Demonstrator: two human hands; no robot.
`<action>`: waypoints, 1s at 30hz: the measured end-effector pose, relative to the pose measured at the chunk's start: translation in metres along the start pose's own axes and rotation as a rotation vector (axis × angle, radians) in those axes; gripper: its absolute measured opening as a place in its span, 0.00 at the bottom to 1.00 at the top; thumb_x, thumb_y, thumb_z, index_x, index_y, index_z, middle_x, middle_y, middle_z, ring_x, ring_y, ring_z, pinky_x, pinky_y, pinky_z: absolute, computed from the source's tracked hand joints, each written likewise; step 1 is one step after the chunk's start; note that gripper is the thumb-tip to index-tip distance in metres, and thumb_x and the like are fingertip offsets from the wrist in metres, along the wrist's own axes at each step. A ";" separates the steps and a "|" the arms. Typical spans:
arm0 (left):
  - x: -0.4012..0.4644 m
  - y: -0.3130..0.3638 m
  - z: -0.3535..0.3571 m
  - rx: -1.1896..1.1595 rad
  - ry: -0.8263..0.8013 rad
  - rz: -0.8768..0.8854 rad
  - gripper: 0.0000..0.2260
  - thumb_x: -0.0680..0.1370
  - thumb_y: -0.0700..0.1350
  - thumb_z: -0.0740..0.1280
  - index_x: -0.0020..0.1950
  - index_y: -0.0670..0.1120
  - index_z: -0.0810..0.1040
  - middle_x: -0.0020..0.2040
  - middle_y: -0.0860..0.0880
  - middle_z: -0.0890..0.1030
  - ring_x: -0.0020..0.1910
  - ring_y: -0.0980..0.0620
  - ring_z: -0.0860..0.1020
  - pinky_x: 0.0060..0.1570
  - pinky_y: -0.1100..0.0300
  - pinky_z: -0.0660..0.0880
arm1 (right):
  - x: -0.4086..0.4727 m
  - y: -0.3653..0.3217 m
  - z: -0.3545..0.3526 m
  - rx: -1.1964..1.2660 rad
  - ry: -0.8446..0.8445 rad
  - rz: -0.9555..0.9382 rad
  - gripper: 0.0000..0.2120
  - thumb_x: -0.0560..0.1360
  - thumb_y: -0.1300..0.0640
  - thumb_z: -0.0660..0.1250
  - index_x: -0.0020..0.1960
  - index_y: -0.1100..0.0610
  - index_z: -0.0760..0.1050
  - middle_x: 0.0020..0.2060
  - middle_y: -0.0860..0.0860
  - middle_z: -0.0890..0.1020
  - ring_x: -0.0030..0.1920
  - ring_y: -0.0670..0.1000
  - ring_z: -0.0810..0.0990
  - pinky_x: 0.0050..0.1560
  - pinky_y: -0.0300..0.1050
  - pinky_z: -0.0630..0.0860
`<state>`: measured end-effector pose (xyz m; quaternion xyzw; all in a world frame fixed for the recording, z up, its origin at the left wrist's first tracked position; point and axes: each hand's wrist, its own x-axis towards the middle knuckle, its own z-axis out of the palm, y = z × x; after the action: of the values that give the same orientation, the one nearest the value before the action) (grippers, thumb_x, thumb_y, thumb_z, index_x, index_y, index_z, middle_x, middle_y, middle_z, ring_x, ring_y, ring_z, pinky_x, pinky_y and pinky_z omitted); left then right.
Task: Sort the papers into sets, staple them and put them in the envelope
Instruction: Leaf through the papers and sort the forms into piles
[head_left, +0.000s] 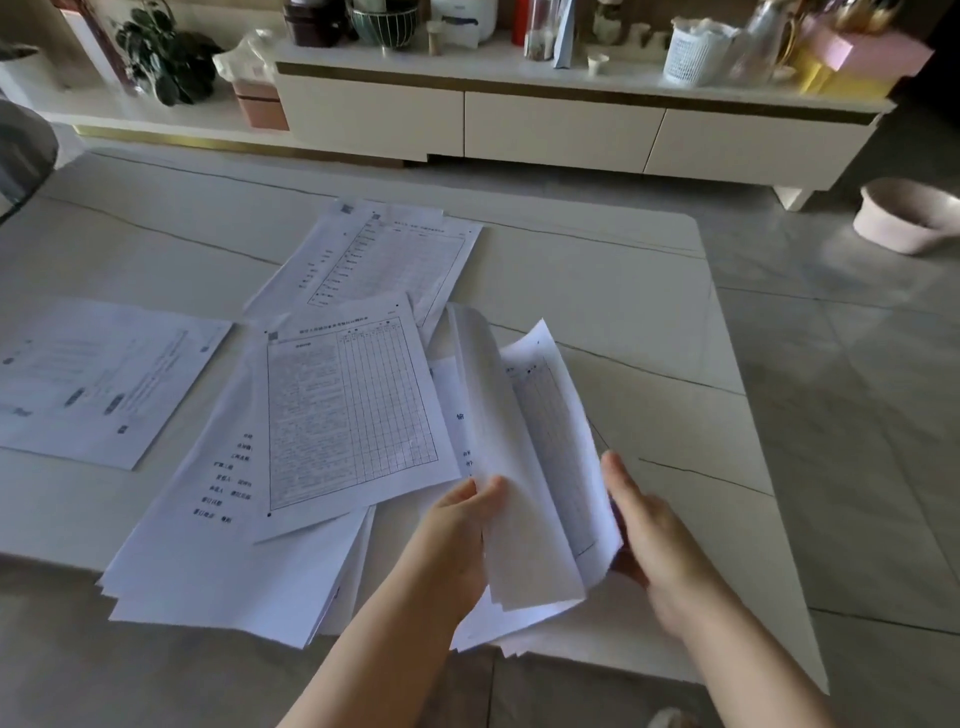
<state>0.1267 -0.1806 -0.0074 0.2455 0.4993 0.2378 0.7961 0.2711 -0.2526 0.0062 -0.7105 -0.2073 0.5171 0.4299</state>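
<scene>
- Pinching the bottom edge of a lifted page (488, 415) with the left grip (462, 525), thumb on top.
- Clamping the right edge of the sheaf (561, 441) with the right grip (654, 540), fingers tucked underneath.
- Holding that sheaf fanned open just over the near edge of the surface (649, 312).
- Lying loose to the left: a big pile (234, 545) with a grid form (353, 410) on top, another stack (384, 254) farther back, one spread (98, 379) off at far left.

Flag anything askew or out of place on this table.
Nothing damaged, just untidy. The near pile is fanned, its corner seemingly overhanging the table edge, with a gridded sheet lying crooked on top. The left hand and right hand hold lifted sheets.
</scene>
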 end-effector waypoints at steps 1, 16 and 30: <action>0.000 0.000 0.000 0.011 0.016 -0.007 0.06 0.80 0.42 0.63 0.48 0.40 0.78 0.41 0.42 0.79 0.42 0.44 0.78 0.47 0.47 0.77 | 0.003 -0.001 -0.007 -0.021 0.007 0.008 0.25 0.76 0.36 0.58 0.56 0.55 0.80 0.49 0.53 0.85 0.51 0.51 0.83 0.55 0.49 0.77; -0.010 -0.002 0.015 0.473 0.133 0.332 0.15 0.78 0.35 0.62 0.53 0.52 0.82 0.43 0.53 0.79 0.29 0.59 0.71 0.29 0.69 0.68 | -0.003 -0.007 -0.022 -0.056 0.034 -0.084 0.18 0.66 0.51 0.77 0.34 0.59 0.70 0.28 0.54 0.72 0.31 0.50 0.74 0.31 0.35 0.69; -0.001 -0.005 0.017 0.563 0.306 0.435 0.11 0.74 0.47 0.71 0.32 0.51 0.76 0.30 0.56 0.74 0.31 0.58 0.72 0.32 0.65 0.67 | 0.002 0.001 -0.032 -0.192 0.247 -0.282 0.08 0.78 0.61 0.63 0.48 0.49 0.73 0.40 0.44 0.81 0.42 0.47 0.79 0.41 0.36 0.71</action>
<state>0.1430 -0.1879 -0.0036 0.5163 0.5942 0.2886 0.5450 0.3008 -0.2644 0.0071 -0.7701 -0.2985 0.3386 0.4507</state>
